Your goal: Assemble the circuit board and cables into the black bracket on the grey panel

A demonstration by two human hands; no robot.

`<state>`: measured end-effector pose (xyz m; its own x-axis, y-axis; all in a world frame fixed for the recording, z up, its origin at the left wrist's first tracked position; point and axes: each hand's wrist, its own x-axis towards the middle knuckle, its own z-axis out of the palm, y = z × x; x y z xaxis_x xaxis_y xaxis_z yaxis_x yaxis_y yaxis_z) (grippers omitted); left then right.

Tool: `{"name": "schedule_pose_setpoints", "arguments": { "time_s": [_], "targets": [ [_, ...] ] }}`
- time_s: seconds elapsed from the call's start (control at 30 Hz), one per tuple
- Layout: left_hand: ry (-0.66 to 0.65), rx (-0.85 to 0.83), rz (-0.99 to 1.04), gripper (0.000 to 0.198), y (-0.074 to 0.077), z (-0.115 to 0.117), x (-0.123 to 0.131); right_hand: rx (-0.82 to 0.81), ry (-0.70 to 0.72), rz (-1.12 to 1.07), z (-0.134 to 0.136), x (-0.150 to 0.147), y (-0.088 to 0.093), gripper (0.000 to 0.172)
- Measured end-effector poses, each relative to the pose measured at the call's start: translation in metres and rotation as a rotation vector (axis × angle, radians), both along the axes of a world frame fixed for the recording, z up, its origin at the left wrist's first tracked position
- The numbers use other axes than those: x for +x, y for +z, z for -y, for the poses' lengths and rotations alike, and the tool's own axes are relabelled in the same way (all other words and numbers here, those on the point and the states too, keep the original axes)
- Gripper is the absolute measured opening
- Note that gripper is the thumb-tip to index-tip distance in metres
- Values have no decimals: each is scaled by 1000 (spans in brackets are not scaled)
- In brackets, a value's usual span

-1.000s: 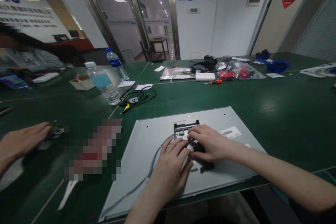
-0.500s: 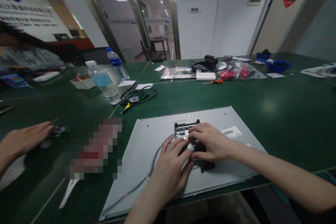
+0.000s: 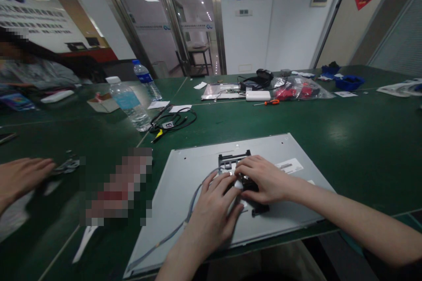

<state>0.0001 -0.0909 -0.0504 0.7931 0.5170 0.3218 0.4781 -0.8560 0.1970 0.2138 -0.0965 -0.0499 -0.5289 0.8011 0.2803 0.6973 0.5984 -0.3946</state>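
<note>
A flat, light grey metal panel point(image 3: 184, 171) lies on the table in front of me. Fixed near its middle is a black plastic bracket point(image 3: 234, 154), largely covered by my hands. My left hand point(image 3: 216, 206), fingers bent, presses in over the bracket. From the right, my right hand point(image 3: 265, 180) curls its fingers and thumb around the same spot. A small white piece point(image 3: 238, 184) shows between the two hands; what the fingertips grip is hidden. A grey cable point(image 3: 192, 204) runs from the bracket past my left hand to the panel's near left corner.
At the left, another person's hand point(image 3: 26, 180) is beside small metal parts point(image 3: 67, 164). Two water bottles point(image 3: 127, 101) and black cables point(image 3: 174, 120) lie beyond the panel. Farther back are an orange screwdriver point(image 3: 272, 102), a plastic bag with red items point(image 3: 301, 90) and a blue tray point(image 3: 349, 83).
The other person's hand has drawn back to the left, away from the small metal parts. My own hands have barely shifted on the bracket.
</note>
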Motion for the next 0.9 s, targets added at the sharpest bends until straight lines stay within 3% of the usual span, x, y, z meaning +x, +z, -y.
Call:
{"name": "schedule_pose_setpoints", "arguments": {
  "time_s": [0.37,0.9],
  "targets": [
    [13,-54,-8,20,5,3,-1,5,31,10,1,2,-1,46],
    [6,-45,-25,26,5,3,-1,17,0,10,0,0,-3,32]
  ]
}}
